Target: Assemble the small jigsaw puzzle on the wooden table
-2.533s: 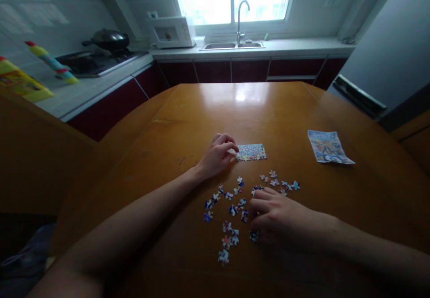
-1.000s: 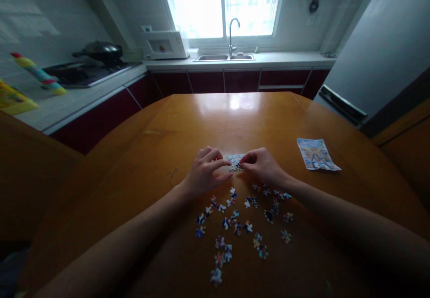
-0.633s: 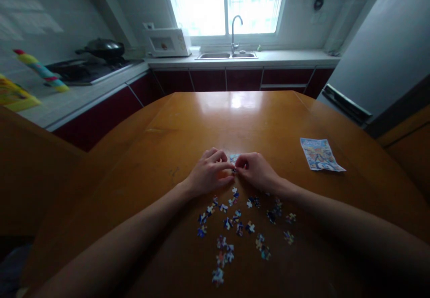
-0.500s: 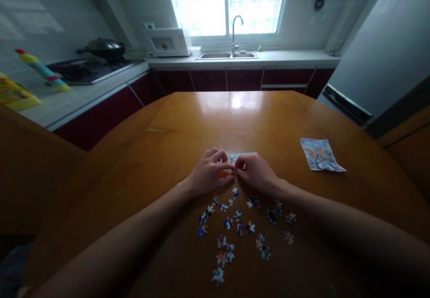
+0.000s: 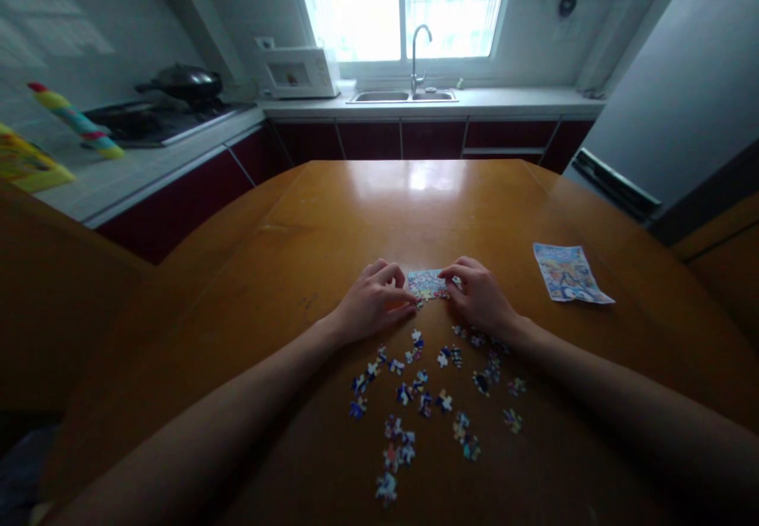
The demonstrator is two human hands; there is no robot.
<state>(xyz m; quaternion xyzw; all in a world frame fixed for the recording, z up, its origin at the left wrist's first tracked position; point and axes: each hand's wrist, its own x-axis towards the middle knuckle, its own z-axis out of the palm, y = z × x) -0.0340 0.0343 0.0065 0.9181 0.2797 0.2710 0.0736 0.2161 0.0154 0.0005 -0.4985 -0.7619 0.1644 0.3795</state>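
A partly assembled jigsaw puzzle (image 5: 425,282) lies flat on the table between my hands, with a light blue upper edge and an uneven lower edge. My left hand (image 5: 376,298) rests at its lower left corner, thumb and index finger closed around a small puzzle piece (image 5: 420,303) there. Over the puzzle's right edge is my right hand (image 5: 477,297), its fingers curved and apart, holding nothing that I can see; it covers that side. Loose puzzle pieces (image 5: 404,393) are scattered nearer to me, some of them partly under my right wrist.
A creased printed picture sheet (image 5: 570,274) lies on the wooden table (image 5: 356,210) to the right. Beyond the table are a counter with a sink (image 5: 379,97), a microwave (image 5: 300,73) and a stove with a black pan (image 5: 186,83). A fridge (image 5: 681,91) stands at the right.
My right hand has moved right from the lower left corner of the puzzle and its fingers have parted, uncovering more of the puzzle. My left hand has stayed nearly in place, its fingertips closer together.
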